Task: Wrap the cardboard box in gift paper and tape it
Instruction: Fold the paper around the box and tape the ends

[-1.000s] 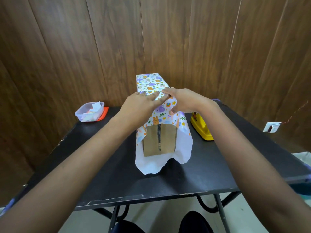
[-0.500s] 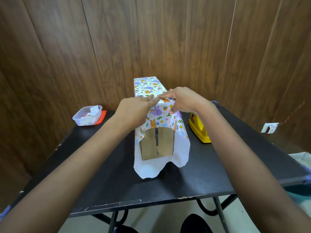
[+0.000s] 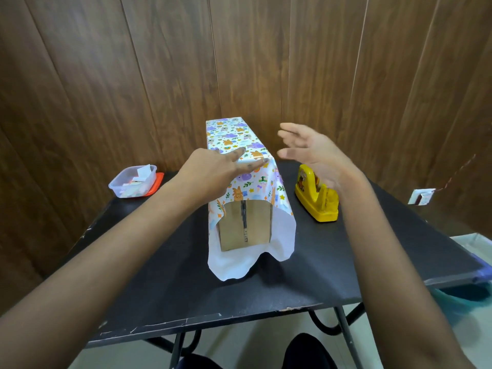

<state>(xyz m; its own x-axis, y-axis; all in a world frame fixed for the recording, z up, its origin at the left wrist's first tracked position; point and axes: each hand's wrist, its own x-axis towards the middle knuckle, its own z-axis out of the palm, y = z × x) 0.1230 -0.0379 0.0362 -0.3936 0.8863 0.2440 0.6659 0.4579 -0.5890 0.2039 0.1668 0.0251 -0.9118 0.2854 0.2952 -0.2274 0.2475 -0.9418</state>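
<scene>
A long cardboard box (image 3: pixel 245 226) lies on the black table (image 3: pixel 306 275), its near end bare with a dark tape seam. Colourful animal-print gift paper (image 3: pixel 234 137) covers its top and sides, and the paper's white underside hangs loose around the near end. My left hand (image 3: pixel 213 170) presses flat on the paper at the top near edge, fingers straight. My right hand (image 3: pixel 314 153) hovers in the air to the right of the box, fingers spread, holding nothing. A yellow tape dispenser (image 3: pixel 316 195) stands just right of the box, below my right hand.
A clear plastic tub (image 3: pixel 133 181) with paper scraps and an orange lid under it sits at the table's back left. Wooden wall panels stand close behind. A teal bin (image 3: pixel 463 296) is on the floor at the right.
My right hand has let go of the paper on the box top and lifted off to the right. My left hand stays pressed on the paper.
</scene>
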